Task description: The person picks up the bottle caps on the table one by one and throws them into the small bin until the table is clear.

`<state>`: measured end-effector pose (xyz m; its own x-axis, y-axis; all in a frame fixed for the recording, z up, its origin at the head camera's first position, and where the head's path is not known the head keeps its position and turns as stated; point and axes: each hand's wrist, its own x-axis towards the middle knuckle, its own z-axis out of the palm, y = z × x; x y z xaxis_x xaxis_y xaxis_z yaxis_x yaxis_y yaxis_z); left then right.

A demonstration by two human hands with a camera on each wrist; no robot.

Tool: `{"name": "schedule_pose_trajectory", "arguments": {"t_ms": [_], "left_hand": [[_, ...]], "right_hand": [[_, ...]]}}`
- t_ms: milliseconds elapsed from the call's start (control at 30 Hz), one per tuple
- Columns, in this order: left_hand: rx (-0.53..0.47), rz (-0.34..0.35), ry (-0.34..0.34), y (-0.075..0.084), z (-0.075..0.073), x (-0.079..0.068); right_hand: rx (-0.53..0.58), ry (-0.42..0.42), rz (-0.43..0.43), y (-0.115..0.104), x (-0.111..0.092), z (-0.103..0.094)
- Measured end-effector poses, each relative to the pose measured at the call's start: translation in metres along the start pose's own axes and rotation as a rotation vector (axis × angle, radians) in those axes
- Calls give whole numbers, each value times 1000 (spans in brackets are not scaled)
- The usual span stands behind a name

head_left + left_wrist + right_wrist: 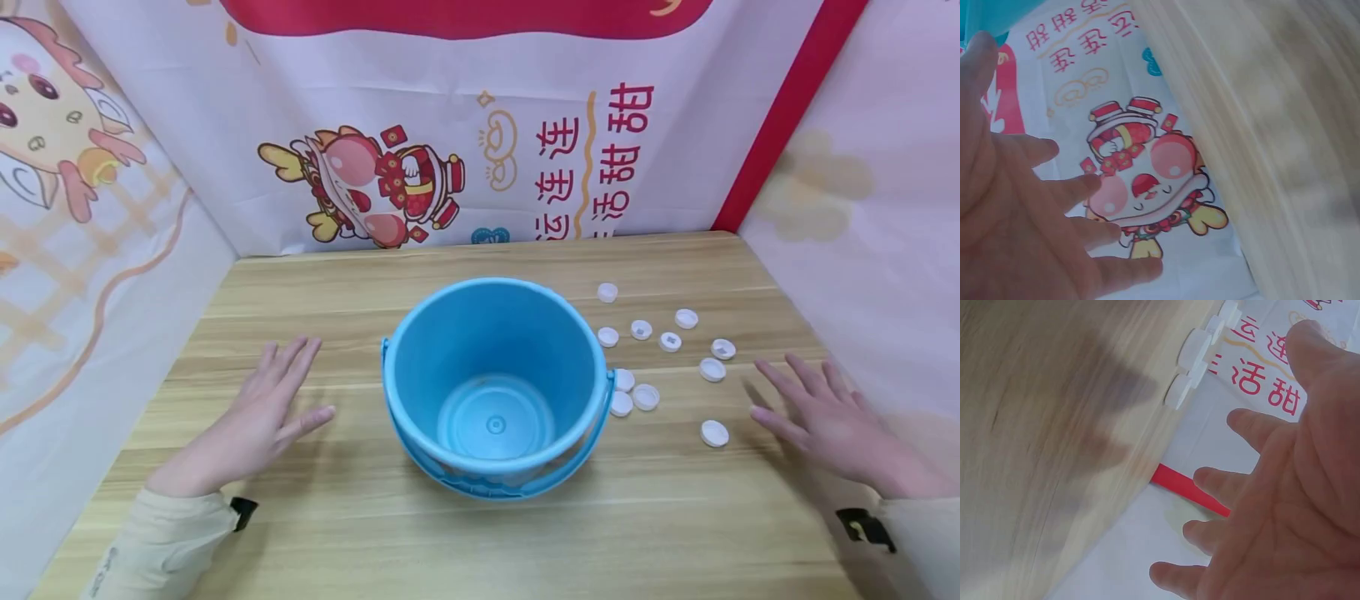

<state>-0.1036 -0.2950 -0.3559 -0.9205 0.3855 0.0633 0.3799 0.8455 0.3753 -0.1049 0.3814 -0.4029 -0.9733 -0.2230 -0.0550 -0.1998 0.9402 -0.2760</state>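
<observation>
A blue plastic bucket stands upright and empty in the middle of the wooden table, its handle down at the front. Several white bottle caps lie scattered on the table to its right; some of these caps show in the right wrist view. My left hand hovers flat over the table left of the bucket, fingers spread, holding nothing. My right hand hovers flat at the right, just beyond the nearest cap. The left hand and right hand appear open-palmed in the wrist views.
Printed cloth walls with a cartoon figure and red characters enclose the table at the back and both sides. A red strip runs down the back right corner. Bare wood lies in front of the bucket.
</observation>
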Motion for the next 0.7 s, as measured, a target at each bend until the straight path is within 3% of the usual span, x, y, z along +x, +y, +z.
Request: {"name": "schedule_pose_trajectory", "arguments": {"t_ms": [167, 433, 567, 700], "left_hand": [[-49, 57, 80, 14, -8, 8], [-193, 177, 235, 55, -26, 28], [-243, 243, 249, 72, -31, 41], [-244, 401, 232, 79, -31, 55]], "right_hand": [[-18, 18, -31, -5, 1, 0], [-15, 69, -93, -19, 3, -3], [10, 62, -103, -29, 1, -4], [35, 36, -101, -38, -1, -4]]}}
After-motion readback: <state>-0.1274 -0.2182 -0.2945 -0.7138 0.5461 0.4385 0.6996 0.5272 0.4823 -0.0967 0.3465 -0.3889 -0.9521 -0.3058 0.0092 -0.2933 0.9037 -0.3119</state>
